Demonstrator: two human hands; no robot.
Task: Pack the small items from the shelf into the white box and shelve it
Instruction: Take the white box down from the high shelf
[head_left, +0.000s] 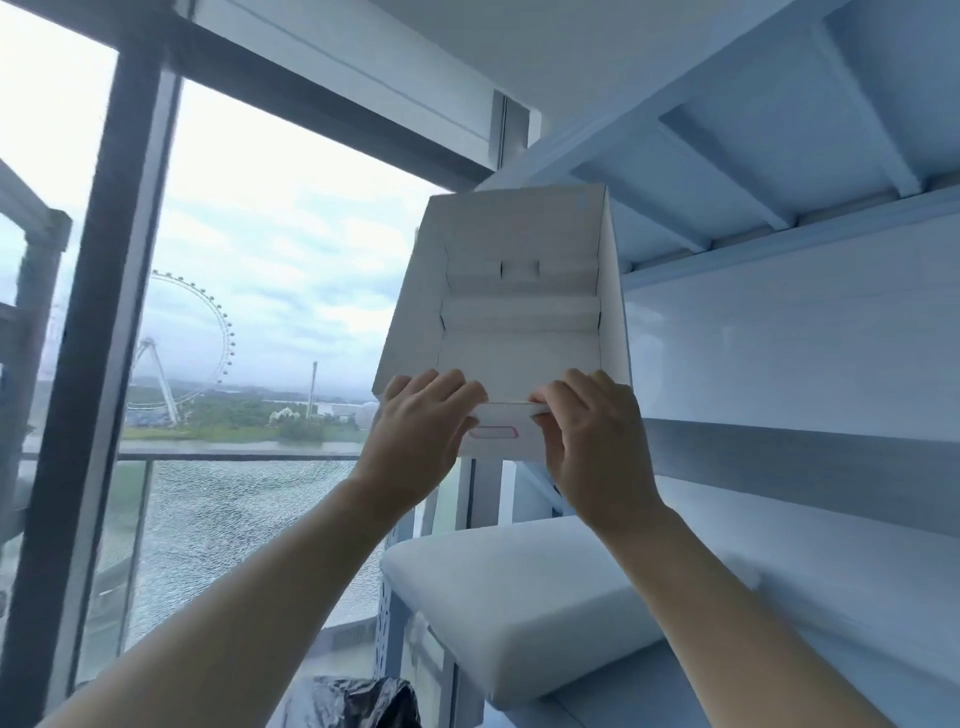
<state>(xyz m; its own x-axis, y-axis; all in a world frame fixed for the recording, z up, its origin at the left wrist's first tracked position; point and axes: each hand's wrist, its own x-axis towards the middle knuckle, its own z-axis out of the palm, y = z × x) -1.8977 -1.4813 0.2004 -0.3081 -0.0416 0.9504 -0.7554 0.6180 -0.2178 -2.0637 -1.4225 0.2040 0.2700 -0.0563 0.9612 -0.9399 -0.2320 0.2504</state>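
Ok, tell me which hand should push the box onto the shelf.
Probably the right hand: it grips the white box on the side nearest the shelf. The left hand grips the window side.

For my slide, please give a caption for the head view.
Both hands, left and right, hold up the white box beside a white shelf.

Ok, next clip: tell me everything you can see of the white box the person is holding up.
The white cardboard box is held up high, tilted so its open interior faces the camera. Folded inner flaps and creases show inside; no items are visible in it. A pink-outlined slot handle marks the near wall. The left hand and right hand both grip that near wall's edge. The box is level with the pale blue shelving unit, beside the window; whether it touches the shelf is unclear.
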